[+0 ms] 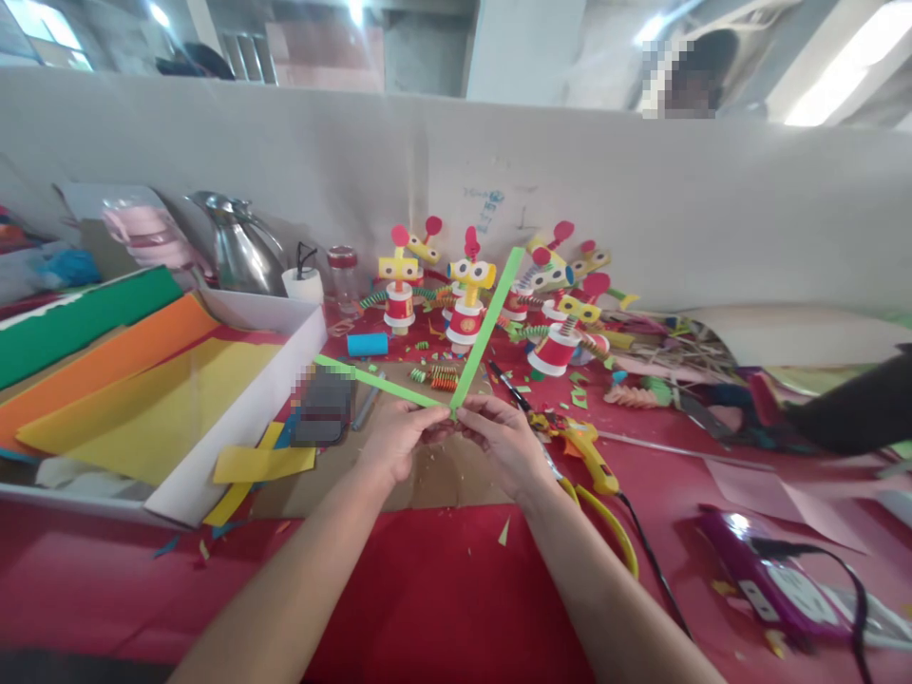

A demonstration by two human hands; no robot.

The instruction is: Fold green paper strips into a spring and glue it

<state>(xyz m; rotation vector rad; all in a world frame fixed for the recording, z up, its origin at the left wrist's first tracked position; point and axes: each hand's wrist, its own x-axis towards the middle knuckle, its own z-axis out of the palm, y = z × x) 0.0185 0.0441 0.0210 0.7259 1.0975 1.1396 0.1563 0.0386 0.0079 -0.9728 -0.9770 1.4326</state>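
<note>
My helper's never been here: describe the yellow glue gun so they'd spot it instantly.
On the red table, find the brown cardboard in the middle. Right of the worker's right hand lies the yellow glue gun, set apart from the yellow loop beside it by its pistol shape and black cord.

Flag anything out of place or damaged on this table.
Mostly just mess: paper scraps lie strewn over the red table and cardboard, and a yellow glue gun lies on its side. No damage or liquid spill stands out.

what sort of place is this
Probably a handcraft workspace: it has several red-and-white cup-shaped figures with yellow heads, a yellow plastic glue gun, and an open white box of coloured sheets.
</note>
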